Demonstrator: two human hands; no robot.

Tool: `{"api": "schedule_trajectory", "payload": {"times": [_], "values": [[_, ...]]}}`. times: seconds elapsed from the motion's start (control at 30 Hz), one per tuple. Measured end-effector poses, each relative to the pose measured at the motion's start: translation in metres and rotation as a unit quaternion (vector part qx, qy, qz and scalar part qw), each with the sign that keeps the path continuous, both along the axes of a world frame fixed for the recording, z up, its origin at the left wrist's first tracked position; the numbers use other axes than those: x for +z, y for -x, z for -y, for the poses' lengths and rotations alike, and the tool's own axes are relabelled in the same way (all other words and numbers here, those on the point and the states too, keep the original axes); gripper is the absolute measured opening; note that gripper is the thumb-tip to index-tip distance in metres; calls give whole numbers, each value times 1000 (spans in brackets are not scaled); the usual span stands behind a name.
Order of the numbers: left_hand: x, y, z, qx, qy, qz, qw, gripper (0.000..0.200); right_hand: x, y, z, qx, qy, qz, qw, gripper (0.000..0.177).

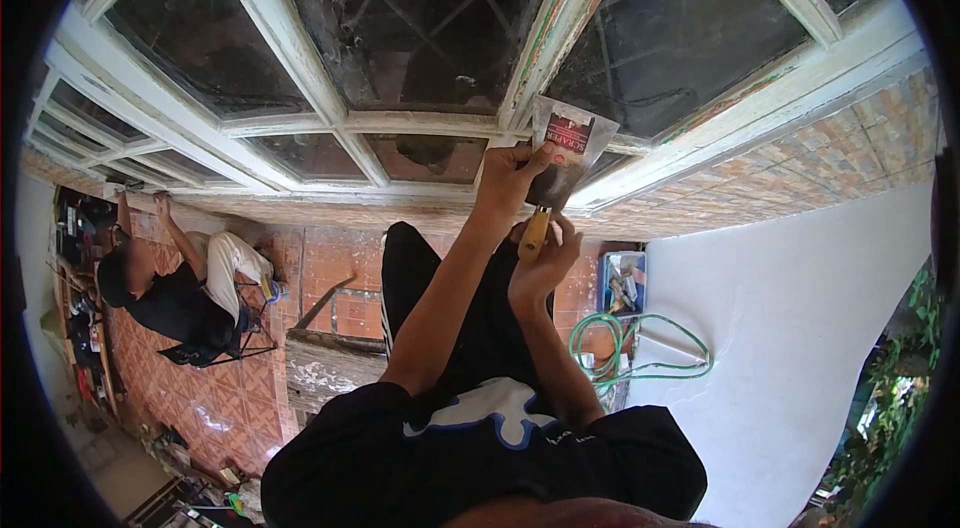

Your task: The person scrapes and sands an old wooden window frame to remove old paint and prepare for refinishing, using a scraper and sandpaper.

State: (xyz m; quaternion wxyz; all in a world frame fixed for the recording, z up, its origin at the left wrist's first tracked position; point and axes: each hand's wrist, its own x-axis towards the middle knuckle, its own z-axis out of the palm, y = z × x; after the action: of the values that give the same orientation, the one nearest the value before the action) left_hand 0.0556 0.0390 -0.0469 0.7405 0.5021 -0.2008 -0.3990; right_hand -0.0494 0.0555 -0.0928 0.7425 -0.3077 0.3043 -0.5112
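A scraper with a broad metal blade, a red-and-black "SCRAPER" label and a yellow handle is held in front of the window frame. My left hand pinches the left edge of the blade, thumb on its face. Below it, my right hand is closed around the handle, fingers curled at its sides. The blade's top overlaps the white wooden bars in this view. Old paint on those bars is worn, with bare wood and green patches showing.
Dark glass panes fill the window. A person sits on a chair at the left, hands raised to the window. A wooden bench stands on the tiled floor. To the right are a green hose and a blue crate beside a white wall.
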Motion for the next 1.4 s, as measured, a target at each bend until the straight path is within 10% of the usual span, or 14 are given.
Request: {"api": "schedule_trajectory", "payload": {"times": [0.2,0.4,0.53,0.7,0.77,1.1,1.23,1.4], "values": [[1,-6,-2,0,-27,27,999,32,-61,29,-5,73,-517,268,809,55],[-2,-7,-3,14,-19,41,999,32,-52,3,11,174,-505,458,711,70],[6,-13,-3,-10,-48,3,999,30,-63,2,-11,85,-559,310,765,69],[11,-2,-5,6,11,-20,1000,29,-87,-3,20,222,-543,536,607,69],[13,-3,-8,2,1,-30,1000,29,-51,-9,22,232,-401,361,809,70],[5,-4,-3,-13,3,-14,1000,30,-62,10,-11,186,-469,359,785,72],[8,-2,-4,-18,18,-50,998,29,-74,12,-7,165,-572,527,607,63],[18,3,-5,-20,32,-106,994,30,-34,13,12,143,-575,571,568,57]]}}
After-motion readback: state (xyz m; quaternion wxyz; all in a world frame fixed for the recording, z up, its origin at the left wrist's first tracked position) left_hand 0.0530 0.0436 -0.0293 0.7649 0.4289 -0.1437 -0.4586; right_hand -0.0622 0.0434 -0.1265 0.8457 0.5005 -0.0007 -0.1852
